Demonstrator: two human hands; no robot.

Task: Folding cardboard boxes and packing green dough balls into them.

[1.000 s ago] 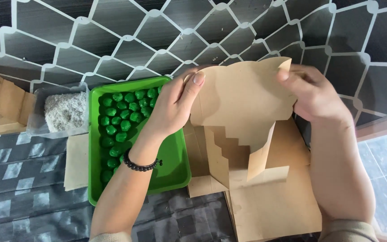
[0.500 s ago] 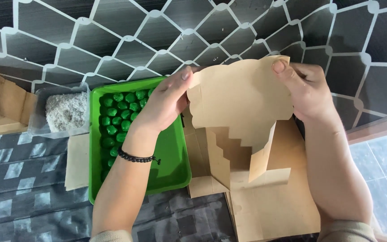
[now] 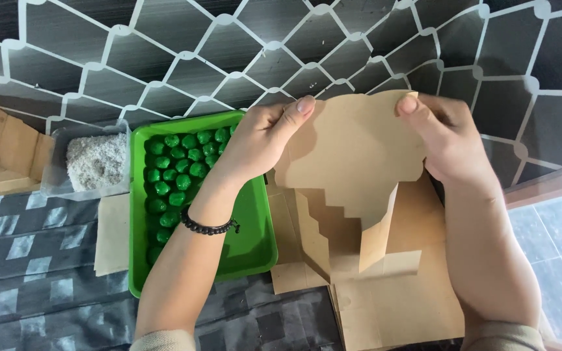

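- The left hand (image 3: pixel 255 146) is bare, with no ring to be seen.
- A bracelet (image 3: pixel 208 227) of small dark round beads circles the left wrist.
- The right hand (image 3: pixel 450 140) is bare, its wrist unadorned.
- Pale beige sleeve cuffs (image 3: pixel 164 340) show far below the bracelet, on both forearms.

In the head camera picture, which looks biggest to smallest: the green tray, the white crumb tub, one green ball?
1. Green tray
2. White crumb tub
3. One green ball

All three sit side by side, so nearness hardly changes it.
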